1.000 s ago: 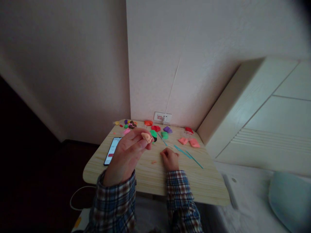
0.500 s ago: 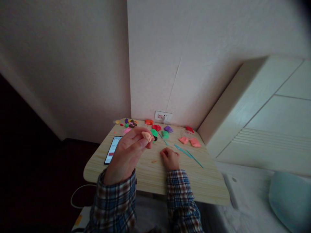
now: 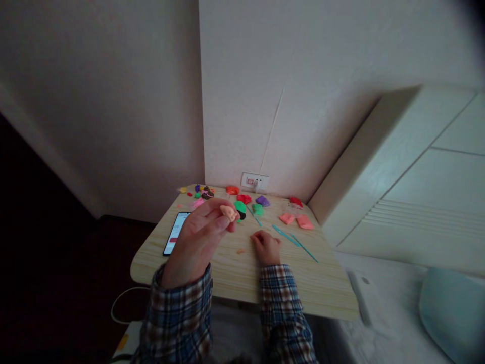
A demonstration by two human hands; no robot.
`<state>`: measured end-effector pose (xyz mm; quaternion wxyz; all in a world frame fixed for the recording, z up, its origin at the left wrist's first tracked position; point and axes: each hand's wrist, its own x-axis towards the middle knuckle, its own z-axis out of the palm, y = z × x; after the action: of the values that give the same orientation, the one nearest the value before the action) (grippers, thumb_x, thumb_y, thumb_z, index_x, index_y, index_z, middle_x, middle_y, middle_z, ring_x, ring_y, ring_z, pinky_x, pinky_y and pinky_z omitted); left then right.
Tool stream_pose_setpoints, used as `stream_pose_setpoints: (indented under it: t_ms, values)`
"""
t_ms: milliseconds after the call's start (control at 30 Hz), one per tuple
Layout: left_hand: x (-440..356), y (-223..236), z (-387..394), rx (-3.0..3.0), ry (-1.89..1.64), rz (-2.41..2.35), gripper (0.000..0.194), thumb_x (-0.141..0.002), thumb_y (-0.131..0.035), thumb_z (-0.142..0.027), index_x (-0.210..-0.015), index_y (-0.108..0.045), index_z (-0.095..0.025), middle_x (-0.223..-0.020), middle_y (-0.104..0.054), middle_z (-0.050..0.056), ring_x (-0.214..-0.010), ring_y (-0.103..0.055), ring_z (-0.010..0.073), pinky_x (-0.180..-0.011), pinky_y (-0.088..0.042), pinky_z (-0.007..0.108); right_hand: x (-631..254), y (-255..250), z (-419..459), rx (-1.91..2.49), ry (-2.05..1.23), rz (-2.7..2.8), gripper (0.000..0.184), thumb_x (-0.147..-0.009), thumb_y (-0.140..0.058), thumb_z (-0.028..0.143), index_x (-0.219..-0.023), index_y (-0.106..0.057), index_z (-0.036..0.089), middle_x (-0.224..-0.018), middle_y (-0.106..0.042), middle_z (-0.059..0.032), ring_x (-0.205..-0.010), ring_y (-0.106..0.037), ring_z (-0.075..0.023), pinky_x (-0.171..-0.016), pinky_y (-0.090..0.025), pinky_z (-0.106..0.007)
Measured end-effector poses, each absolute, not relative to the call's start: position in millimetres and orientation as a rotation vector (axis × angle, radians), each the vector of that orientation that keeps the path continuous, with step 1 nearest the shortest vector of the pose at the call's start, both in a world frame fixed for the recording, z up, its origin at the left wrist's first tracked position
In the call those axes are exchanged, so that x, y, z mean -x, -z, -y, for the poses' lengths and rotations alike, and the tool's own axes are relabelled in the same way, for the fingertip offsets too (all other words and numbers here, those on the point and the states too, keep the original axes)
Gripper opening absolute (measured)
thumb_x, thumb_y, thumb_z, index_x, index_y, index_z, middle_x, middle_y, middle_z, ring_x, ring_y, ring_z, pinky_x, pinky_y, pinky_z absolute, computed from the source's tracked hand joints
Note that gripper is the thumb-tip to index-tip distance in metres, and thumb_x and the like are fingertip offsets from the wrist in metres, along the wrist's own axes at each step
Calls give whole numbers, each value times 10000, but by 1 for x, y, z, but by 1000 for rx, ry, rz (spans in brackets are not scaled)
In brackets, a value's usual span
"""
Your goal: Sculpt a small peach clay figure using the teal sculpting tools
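Note:
Raised over the table, my left hand (image 3: pixel 200 230) pinches a small peach lump of modelling clay (image 3: pixel 229 213) between thumb and fingers. Little dents mark the lump's surface. My right hand (image 3: pixel 267 247) rests on the wooden tabletop (image 3: pixel 235 278) with its fingers curled in; whatever may be inside them is hidden. A tiny peach scrap of clay (image 3: pixel 240 251) lies just left of it. To its right are a flat teal modelling tool (image 3: pixel 285 235) and a thin teal stick (image 3: pixel 305 248). Behind my left hand sits green clay (image 3: pixel 240 206) next to a black piece (image 3: pixel 241 216).
A phone (image 3: pixel 175 235) with its screen lit lies at the left. Small coloured clay pieces (image 3: pixel 206 193) cluster at the back left. Along the back are red (image 3: pixel 244 199), purple (image 3: pixel 262 201) and light green (image 3: pixel 257 210) lumps. Coral packets (image 3: pixel 304 221) lie at the right. A socket (image 3: pixel 255 181) is on the wall.
My left hand has shifted very slightly, still holding the peach clay. My right hand stays in practically the same place on the table.

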<state>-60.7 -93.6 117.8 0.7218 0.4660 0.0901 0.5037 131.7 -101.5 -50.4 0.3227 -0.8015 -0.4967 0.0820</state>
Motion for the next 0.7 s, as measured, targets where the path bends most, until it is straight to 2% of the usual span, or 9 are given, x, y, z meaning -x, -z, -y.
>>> stream_pose_setpoints:
  t_ms: [233,467,700]
  values:
    - [61,-117,92,-1047,-1114,-206,163,-694,-755,-287,-788,-686,-173,-703,-565,-13,-632,-480,78,-626,-434,190,-129,48,103,2081,-229,1316,246,-863,-444,264,-831,-684,221,-912,-711,-29,-931,-599,-200,-834,-268,-349]
    - [60,-117,95,-1035,-1132,-231,147,-711,-736,-275,-794,-679,-168,-717,-562,-10,-646,-476,82,-640,-426,197,-130,48,104,2081,-187,1285,232,-807,-464,168,-883,-677,218,-932,-671,-31,-908,-572,-184,-814,-272,-338]
    - [61,-117,93,-1045,-1121,-224,155,-695,-751,-279,-776,-676,-172,-704,-564,-10,-629,-471,88,-632,-423,215,-128,48,105,2066,-150,1277,199,-816,-499,236,-845,-696,224,-1050,-606,-52,-1042,-492,-220,-857,-251,-372]
